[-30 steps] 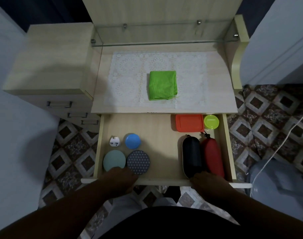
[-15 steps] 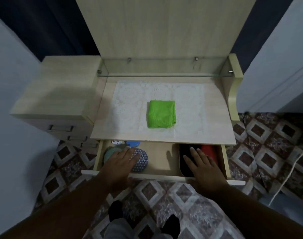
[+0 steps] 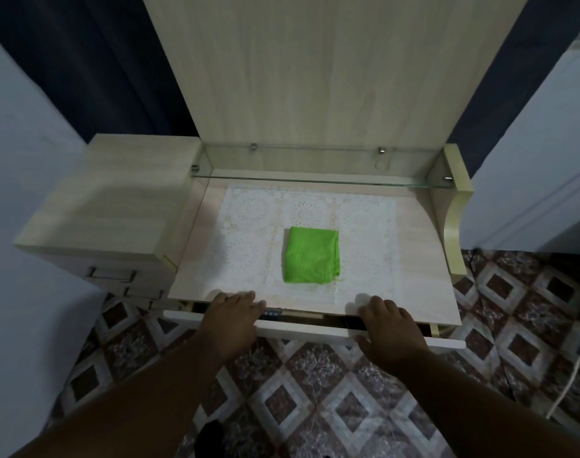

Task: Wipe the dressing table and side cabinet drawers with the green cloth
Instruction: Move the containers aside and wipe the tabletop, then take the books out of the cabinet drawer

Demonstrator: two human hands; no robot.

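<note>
A: Start at your hands — what are they doing?

B: Your left hand [image 3: 230,317] and right hand [image 3: 389,325] both lie flat, fingers straight, on the front rail of the drawer [image 3: 308,332]. They hold nothing. The drawer shows only a narrow slit under the bench [image 3: 424,259] edge, so I judge it nearly shut.

A: And the cloth?

B: One green cloth [image 3: 312,255], folded into a near square, lies on the lace mat [image 3: 249,246] in the middle of the bench. From your right hand it sits at about eleven o'clock; from your left, at about one o'clock. Its slightly longer side runs twelve to six. The right hand looks a touch nearer — that is the one I'd reach with.

A: Counts?

B: Two hands, one cloth, one mat, one bench drawer. The side cabinet [image 3: 97,219] lies at nine o'clock; three drawer fronts show there, the lower ones only partly.
</note>
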